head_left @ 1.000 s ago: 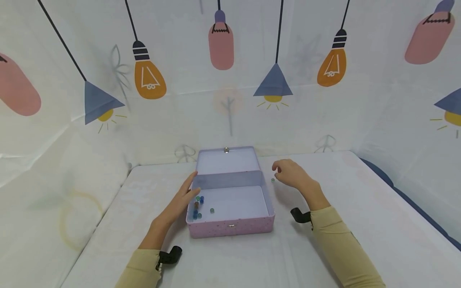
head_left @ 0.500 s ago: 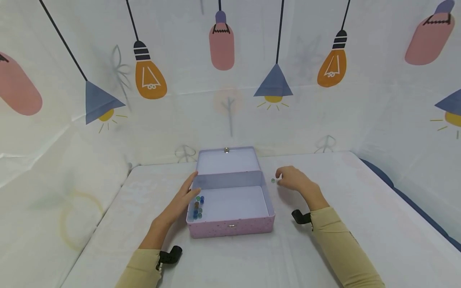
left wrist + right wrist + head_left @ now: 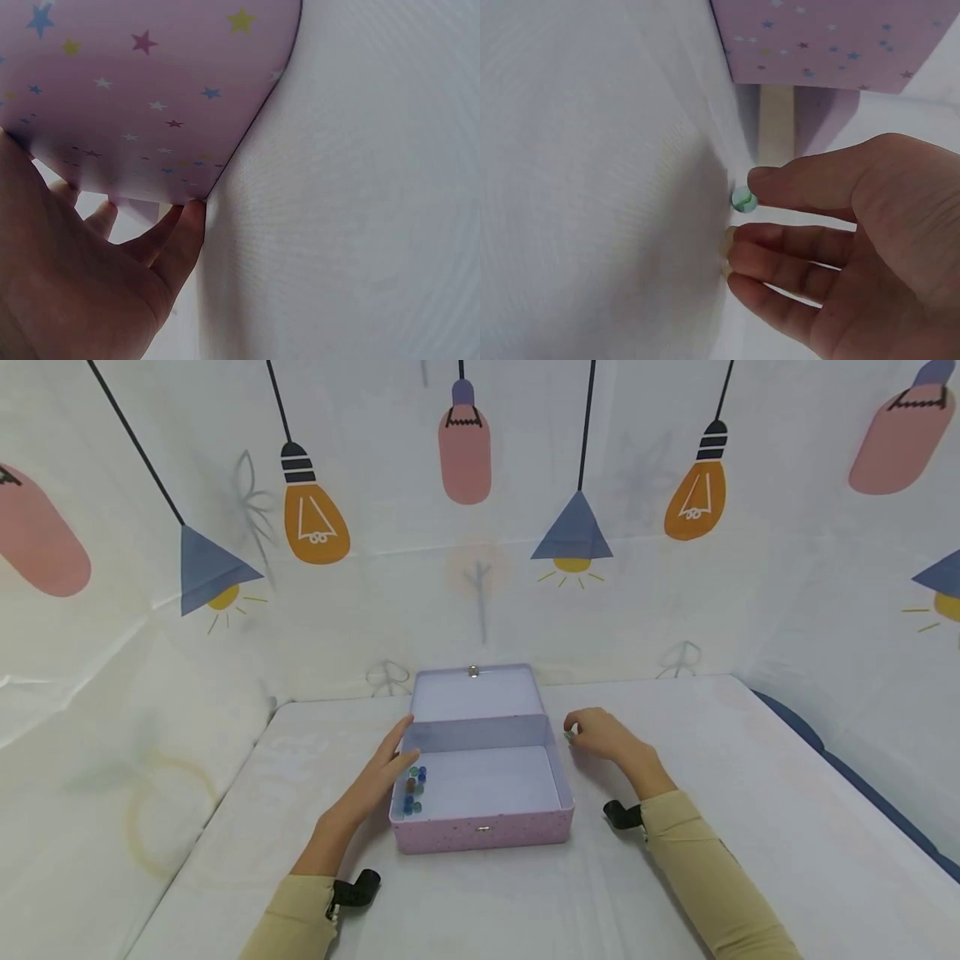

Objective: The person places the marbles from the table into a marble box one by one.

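Note:
A pink-lilac box (image 3: pixel 483 835) stands on the table with its lid (image 3: pixel 476 695) tipped back. Several glass marbles (image 3: pixel 411 786), blue, green and brown, lie inside along its left side. My left hand (image 3: pixel 371 785) holds the box at its left rear corner, thumb over the rim. In the left wrist view the fingers (image 3: pixel 180 244) reach round the far edge of the star-printed wall. Right of the box, my right hand (image 3: pixel 603 735) is at a green-swirled marble (image 3: pixel 744 199) on the table. The thumb tip (image 3: pixel 769 180) meets the marble; the other visible fingers are slightly apart from it.
A white cloth covers the table (image 3: pixel 487 910). Behind and at both sides hangs a white sheet (image 3: pixel 360 610) printed with lamps and bulbs. The lid's metal clasp (image 3: pixel 473 672) stands at its far edge.
My right hand first drew back right of the loose marble, then came left onto it. A green marble inside the box rolled left to the others. My left hand stays in place.

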`<action>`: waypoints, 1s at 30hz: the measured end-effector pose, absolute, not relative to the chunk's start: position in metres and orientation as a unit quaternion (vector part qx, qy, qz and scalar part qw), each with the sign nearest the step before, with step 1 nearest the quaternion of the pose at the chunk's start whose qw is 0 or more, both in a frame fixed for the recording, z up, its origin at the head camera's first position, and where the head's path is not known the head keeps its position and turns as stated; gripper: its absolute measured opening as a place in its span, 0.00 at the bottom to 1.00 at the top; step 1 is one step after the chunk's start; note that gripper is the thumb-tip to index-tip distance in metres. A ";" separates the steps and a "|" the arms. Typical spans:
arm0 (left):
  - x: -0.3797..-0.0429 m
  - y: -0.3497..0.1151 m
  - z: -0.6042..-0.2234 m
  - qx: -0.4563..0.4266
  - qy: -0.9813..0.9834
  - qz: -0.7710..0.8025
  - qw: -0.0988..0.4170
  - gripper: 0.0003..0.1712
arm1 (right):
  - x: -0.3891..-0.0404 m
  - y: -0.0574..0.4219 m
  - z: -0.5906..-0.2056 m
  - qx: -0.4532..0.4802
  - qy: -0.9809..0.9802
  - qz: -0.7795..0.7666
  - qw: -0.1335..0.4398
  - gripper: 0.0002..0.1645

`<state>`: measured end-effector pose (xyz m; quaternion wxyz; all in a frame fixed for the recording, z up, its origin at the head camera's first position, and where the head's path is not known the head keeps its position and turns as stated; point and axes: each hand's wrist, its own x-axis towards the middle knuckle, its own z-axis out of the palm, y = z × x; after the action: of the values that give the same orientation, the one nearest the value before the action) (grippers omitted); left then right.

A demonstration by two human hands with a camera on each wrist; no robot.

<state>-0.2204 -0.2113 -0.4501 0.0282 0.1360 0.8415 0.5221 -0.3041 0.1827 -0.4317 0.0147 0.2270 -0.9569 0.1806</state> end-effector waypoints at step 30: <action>-0.202 -0.203 -0.416 0.139 0.836 0.529 0.050 0.40 | -0.298 0.169 -0.414 0.240 -0.945 0.196 0.104 0.09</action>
<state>-0.2019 -0.2030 -0.4160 0.0500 0.1387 0.8357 0.5291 -0.2977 0.1692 -0.4137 0.1039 0.2403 -0.9450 0.1961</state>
